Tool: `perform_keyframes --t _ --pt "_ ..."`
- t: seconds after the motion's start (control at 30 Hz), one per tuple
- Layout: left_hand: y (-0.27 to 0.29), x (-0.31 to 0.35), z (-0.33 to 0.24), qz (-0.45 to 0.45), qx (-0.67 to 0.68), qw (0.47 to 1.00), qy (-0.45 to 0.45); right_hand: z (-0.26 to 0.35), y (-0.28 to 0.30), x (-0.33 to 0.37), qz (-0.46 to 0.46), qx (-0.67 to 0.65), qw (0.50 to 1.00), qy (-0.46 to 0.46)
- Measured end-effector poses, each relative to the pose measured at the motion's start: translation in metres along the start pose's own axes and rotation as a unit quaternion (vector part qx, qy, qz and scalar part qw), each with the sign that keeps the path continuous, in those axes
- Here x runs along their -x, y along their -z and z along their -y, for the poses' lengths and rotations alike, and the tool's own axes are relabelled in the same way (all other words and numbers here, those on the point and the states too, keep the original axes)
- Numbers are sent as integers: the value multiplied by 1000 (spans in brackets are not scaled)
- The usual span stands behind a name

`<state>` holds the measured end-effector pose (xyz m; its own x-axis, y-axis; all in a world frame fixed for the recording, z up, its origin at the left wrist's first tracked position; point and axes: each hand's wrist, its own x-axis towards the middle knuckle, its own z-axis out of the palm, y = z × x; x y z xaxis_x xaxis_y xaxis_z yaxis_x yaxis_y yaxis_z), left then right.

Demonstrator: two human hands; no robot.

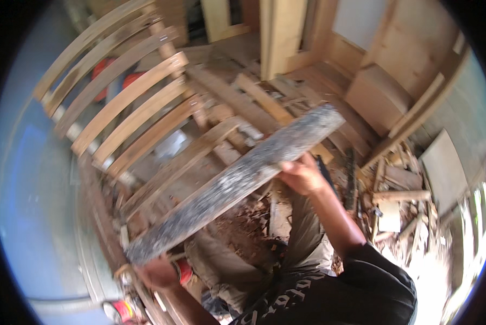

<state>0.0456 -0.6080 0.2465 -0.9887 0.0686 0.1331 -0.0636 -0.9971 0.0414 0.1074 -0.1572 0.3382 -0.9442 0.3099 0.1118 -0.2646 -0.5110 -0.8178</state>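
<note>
While both hands are on the plank (232, 181), it sits slantwise across the middle of the view, over the lap, left end low and near, right end high and farther out. Upper face is grey-black, rough, with pale streaks; a bit motion-blurred.

Right hand (303, 177): grasping the plank by its near edge, right of the middle, thumb at the edge, other fingers mostly hidden underneath. Left hand (159, 272): grasping the plank at its lower left end, near edge; blurred, exact finger wrap can't be told.

Person is in a black shirt (329, 295) with pale lettering and drab trousers (218, 265), knees bent under the plank.

Beyond the plank, left: slatted frame (128, 93), curved look at least partly from the lens, red items (103, 80) showing through the gaps. Left edge: blue panel (39, 184). Bottom left, below the left hand: red and white can-like item (122, 311), kind unclear.

Far side: pale wood post (267, 40), more boards lying about. Right: brown panel (377, 97) leaning, scrap pile (403, 197) below it. Floor debris (248, 222) between plank and knees.
</note>
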Motion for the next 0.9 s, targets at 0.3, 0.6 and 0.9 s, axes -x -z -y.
perform_keyframes --t 0.3,0.6,0.9 --pt "8 -39 43 58 -115 991 -32 -27 -13 29 -140 339 913 177" --pt "25 -106 39 -234 -100 954 -155 -83 -121 -5 -96 273 947 137" --pt "7 -121 45 -343 -183 888 -246 -113 -143 -76 -8 150 989 -1"
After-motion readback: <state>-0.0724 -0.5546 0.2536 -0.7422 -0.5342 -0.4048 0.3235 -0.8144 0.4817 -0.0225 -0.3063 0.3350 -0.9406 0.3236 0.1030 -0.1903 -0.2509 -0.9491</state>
